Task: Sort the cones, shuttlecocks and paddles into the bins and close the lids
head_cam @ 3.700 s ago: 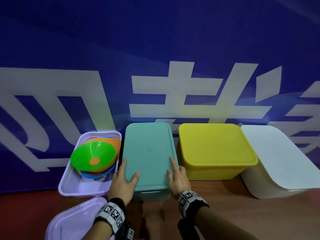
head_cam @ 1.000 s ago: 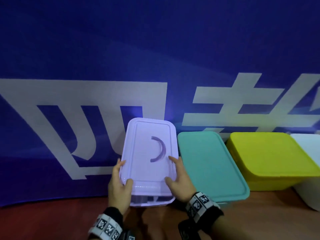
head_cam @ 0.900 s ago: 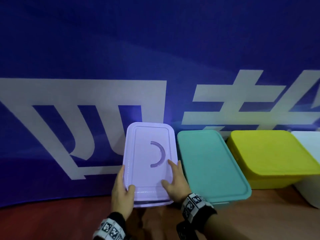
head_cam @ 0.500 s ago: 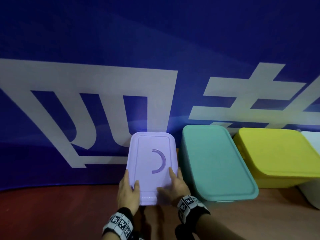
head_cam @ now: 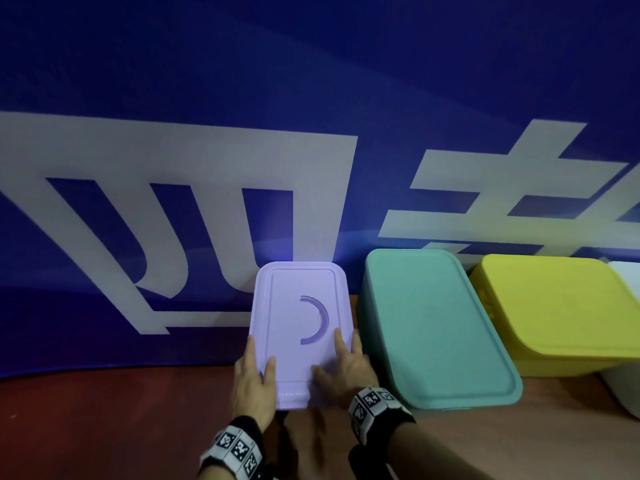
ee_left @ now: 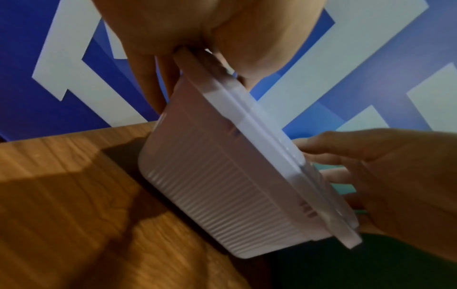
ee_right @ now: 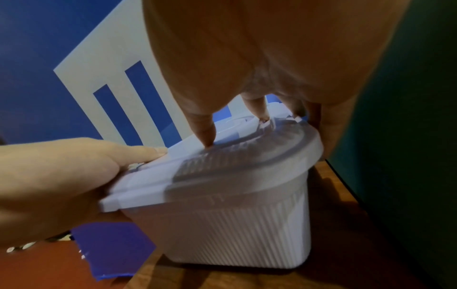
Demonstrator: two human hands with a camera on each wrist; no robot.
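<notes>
Lid (head_cam: 294, 306) sits on the lilac bin (ee_right: 235, 224), left of the teal bin (head_cam: 433, 327), my left hand (head_cam: 254, 386) pinching its rim, my right hand (head_cam: 346, 372) pressing down with spread fingers (head_cam: 338, 342); light, flexible plastic, likely best pushed at the edges.

Lavender lid (head_cam: 298, 327), purple half-ring on top, sits flat on the ribbed lavender bin (ee_left: 222, 185) at the left end of the row on the desk (ee_left: 61, 176). Just beside it stands the teal bin (head_cam: 433, 327), then the yellow bin (head_cam: 561, 313), both lidded. A white bin (head_cam: 623, 389) is cut off at the edge.
</notes>
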